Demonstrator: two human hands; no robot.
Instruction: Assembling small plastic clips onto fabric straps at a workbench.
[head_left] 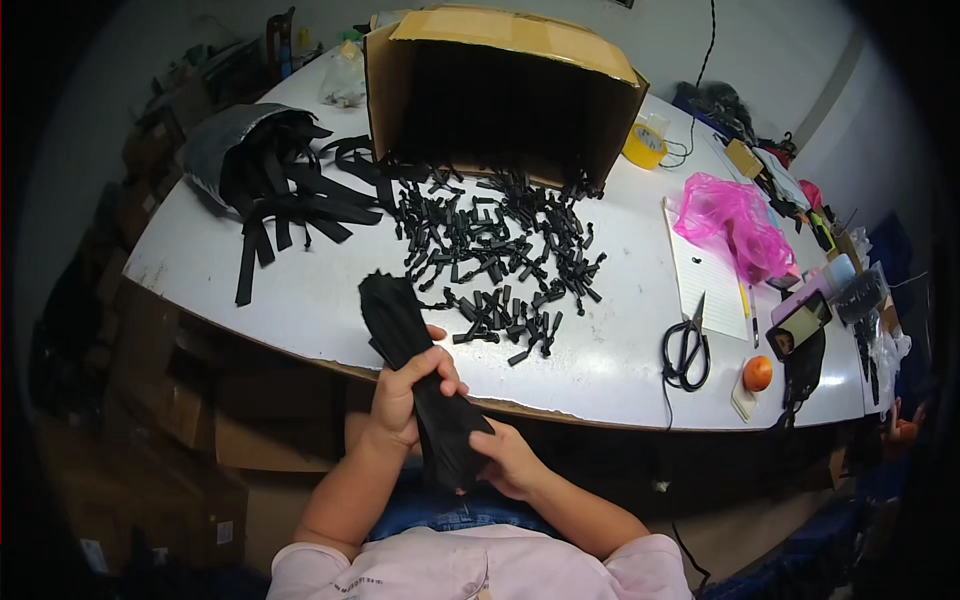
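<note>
Black fabric bundle (438, 418) is being held aslant at the near edge of the white surface (620, 345); the left hand (398, 400) is gripping its middle, the right hand (510, 460) its lower end, while small black parts (488, 245) are lying beyond.

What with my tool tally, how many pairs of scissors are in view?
1: the black-handled pair on the white table, near the lined paper, beyond and right of the person's right hand. More could be hidden in the right-hand clutter.
</note>
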